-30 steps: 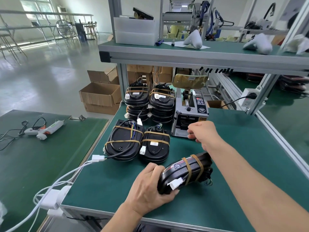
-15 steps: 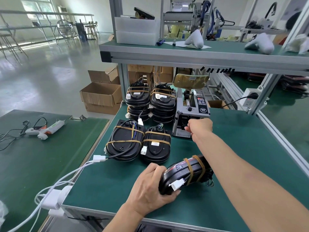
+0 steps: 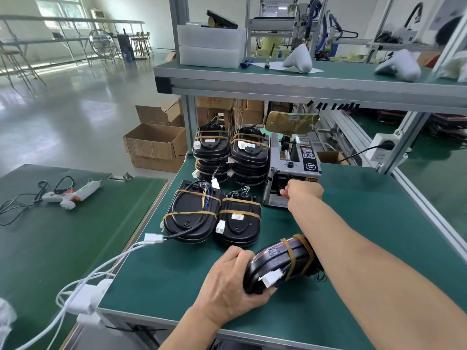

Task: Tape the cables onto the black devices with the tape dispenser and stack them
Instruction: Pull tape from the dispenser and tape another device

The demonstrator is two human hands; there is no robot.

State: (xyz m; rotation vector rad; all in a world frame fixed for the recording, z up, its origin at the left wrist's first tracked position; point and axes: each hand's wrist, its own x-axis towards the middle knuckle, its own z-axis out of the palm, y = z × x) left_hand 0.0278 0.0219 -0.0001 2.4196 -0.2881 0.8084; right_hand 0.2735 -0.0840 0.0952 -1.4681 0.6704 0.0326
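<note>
The left hand (image 3: 227, 281) is gripping a black device (image 3: 275, 263) on the green bench (image 3: 366, 223). The right hand (image 3: 304, 192) is reaching into the tape dispenser (image 3: 290, 170), fingers curled; whether it is pinching tape is unclear.

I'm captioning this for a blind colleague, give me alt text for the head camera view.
A person's left hand grips a taped black device on a green workbench, while the right hand reaches into the front of a grey tape dispenser. Finished devices sit nearby, flat and stacked.

Daylight from windows (image 3: 60, 11) gleams on a pale glossy floor (image 3: 75, 117); cardboard boxes (image 3: 156, 145) sit beside green-topped workbenches (image 3: 63, 238).
</note>
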